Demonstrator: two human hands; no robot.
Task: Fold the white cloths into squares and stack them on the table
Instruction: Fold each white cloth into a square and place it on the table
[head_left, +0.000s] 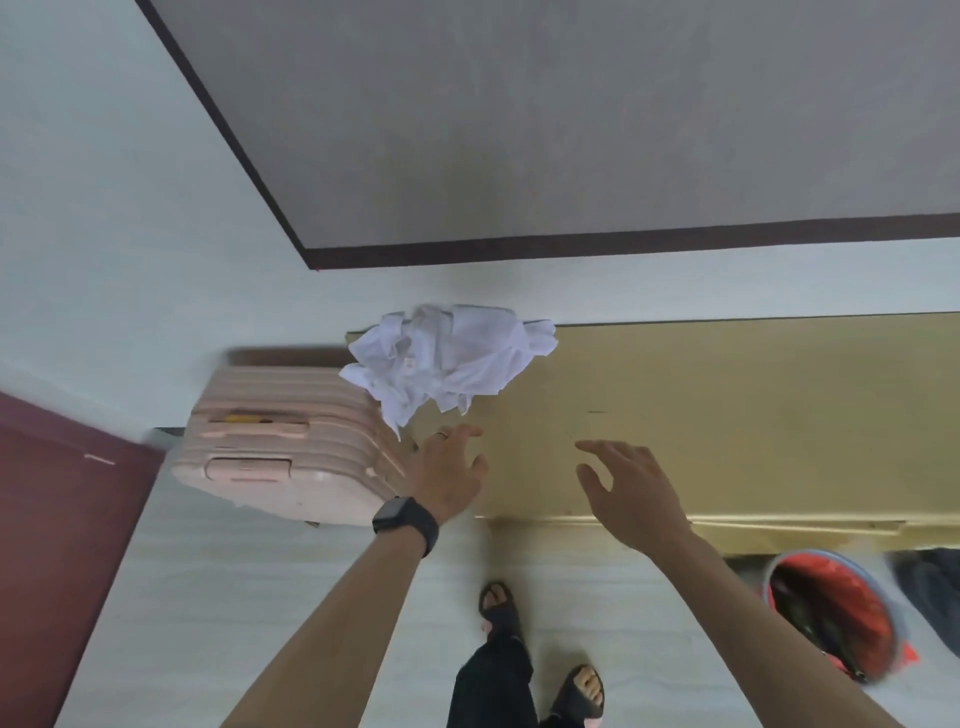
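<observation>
A crumpled heap of white cloths (449, 358) lies on the far left corner of the yellowish wooden table (727, 415), one tip hanging over the left edge. My left hand (449, 470), with a ring and a black wristwatch, hovers just below the heap with its fingers spread and holds nothing. My right hand (631, 480) floats over the table's near edge, fingers relaxed and empty. Neither hand touches the cloths.
A pink hard-shell suitcase (283, 447) stands against the table's left end. A dark red door (57, 545) is at the far left. A red bucket (836, 616) and dark fabric (930, 587) sit under the table at the right. My sandalled feet (540, 654) stand on the pale floor.
</observation>
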